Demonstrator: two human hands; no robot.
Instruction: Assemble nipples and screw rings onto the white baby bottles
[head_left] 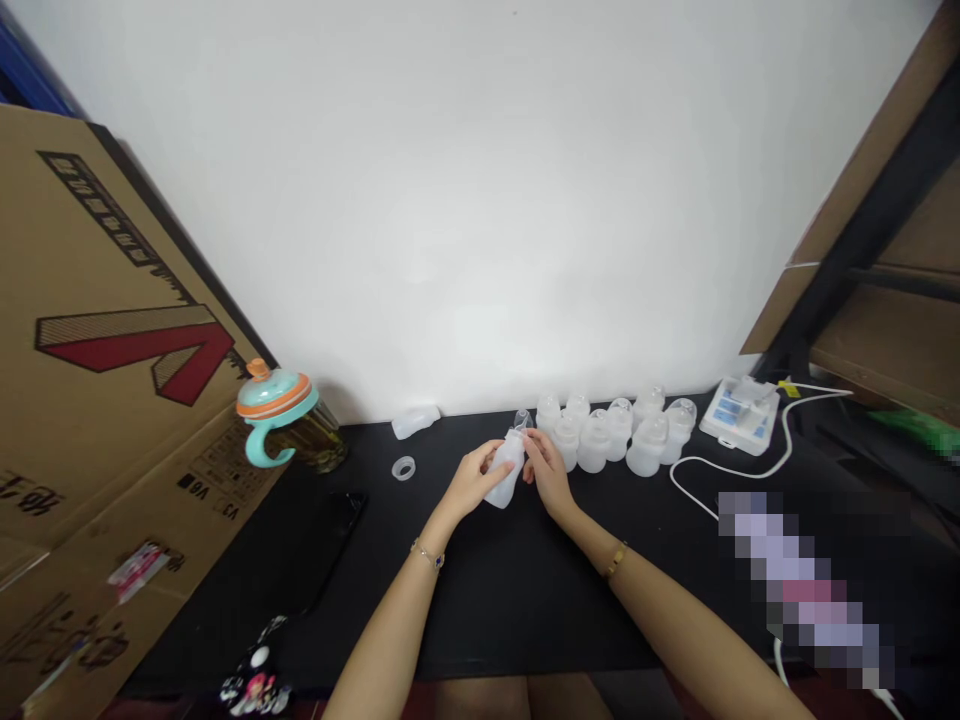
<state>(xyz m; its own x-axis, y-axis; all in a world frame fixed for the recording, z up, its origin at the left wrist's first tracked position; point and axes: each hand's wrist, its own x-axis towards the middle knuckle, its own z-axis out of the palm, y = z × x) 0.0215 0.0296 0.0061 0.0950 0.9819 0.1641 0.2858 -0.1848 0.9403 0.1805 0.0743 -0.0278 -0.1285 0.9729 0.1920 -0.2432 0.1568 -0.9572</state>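
Observation:
A translucent white baby bottle (503, 480) leans to the right above the black table, and my left hand (474, 478) is wrapped round its body. At the bottle's neck, the fingers of my right hand (546, 472) are curled against a clear teat (523, 421). How firmly the teat sits on the neck I cannot tell. To the left a loose white ring (403, 468) lies flat. Behind it another bottle body (415, 422) rests on its side near the wall. Several small bottles with clear teats (594, 442) stand upright just right of my right hand.
A turquoise-lidded pitcher (289, 415) stands at the left beside a large cardboard box (112, 350). A dark phone (326, 550) lies nearer me. On the right are a white case (741, 415), a white cable (731, 470) and a pixelated object (806, 590).

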